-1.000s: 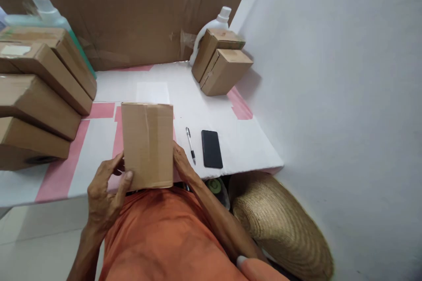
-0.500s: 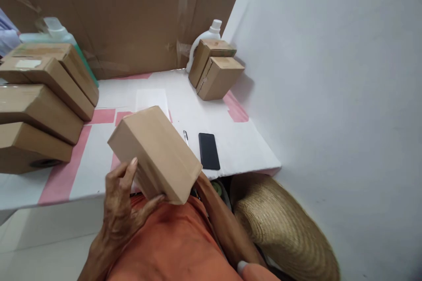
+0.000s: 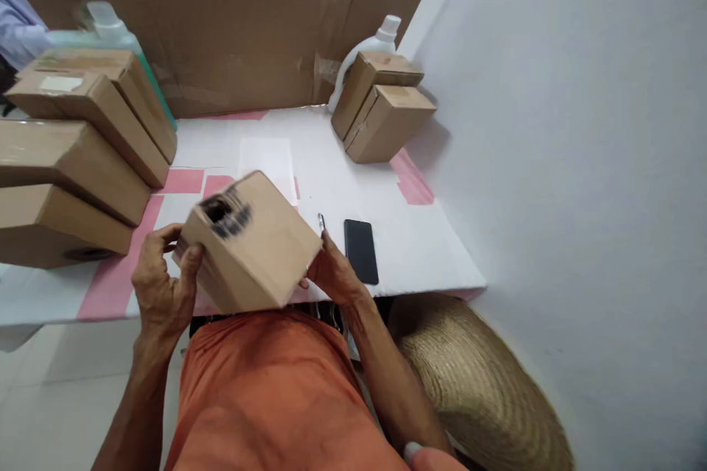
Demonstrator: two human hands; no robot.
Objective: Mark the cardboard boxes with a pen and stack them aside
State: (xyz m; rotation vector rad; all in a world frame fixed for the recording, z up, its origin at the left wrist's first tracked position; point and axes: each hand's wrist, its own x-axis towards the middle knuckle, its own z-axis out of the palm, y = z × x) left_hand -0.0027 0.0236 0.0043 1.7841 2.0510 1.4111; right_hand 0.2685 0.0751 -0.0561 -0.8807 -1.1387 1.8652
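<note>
Tilted between my two hands is a brown cardboard box (image 3: 270,243), held over the table's front edge. A dark hole with black smudges around it shows near its upper left corner. My left hand (image 3: 166,280) grips the left end, with the thumb on the near face and the fingers partly behind. At the right end my right hand (image 3: 336,268) holds the box from the side and below; some of its fingers are hidden. Just beyond my right hand lie a pen (image 3: 321,221) and a black phone (image 3: 361,252).
Several cardboard boxes (image 3: 71,147) stand in a row at the left, before a bottle of green liquid (image 3: 110,29). Two more boxes (image 3: 389,121) and a white bottle (image 3: 381,37) are at the back right. A cardboard panel (image 3: 237,29) closes the back. A straw hat (image 3: 475,383) hangs by the wall.
The box has been turned, so the face with the dark hole now shows. My left hand has shifted up to the left end, and my right hand has come into view at the right.
</note>
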